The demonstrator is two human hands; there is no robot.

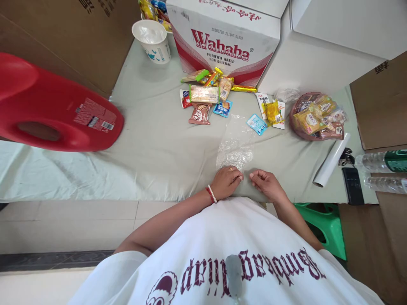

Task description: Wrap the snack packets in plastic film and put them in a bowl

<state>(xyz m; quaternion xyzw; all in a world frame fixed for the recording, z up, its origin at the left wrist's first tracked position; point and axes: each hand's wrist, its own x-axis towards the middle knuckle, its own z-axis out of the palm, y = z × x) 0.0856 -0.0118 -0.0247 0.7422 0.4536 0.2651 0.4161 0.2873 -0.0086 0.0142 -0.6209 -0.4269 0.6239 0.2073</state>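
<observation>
A clear plastic bag (235, 142) lies flat on the cloth-covered table (159, 156). My left hand (227, 181), with curled fingers, is at the bag's near end; whether it pinches the film is too small to tell. Just right of it, my right hand (266, 184) has its thumb and fingers pressed together, and what they hold, if anything, cannot be made out. Beyond the bag is a pile of wrapped snacks (204, 94). Right of the bag lie a blue packet (257, 124) and a yellow packet (273, 113).
A red jug (63, 114) stands at left, a paper cup (152, 41) behind. The Wahaha box (222, 42) and white boxes (318, 55) line the back. At right are a snack-filled bowl (297, 127), a white roll (331, 161), a phone (352, 186) and bottles (377, 162).
</observation>
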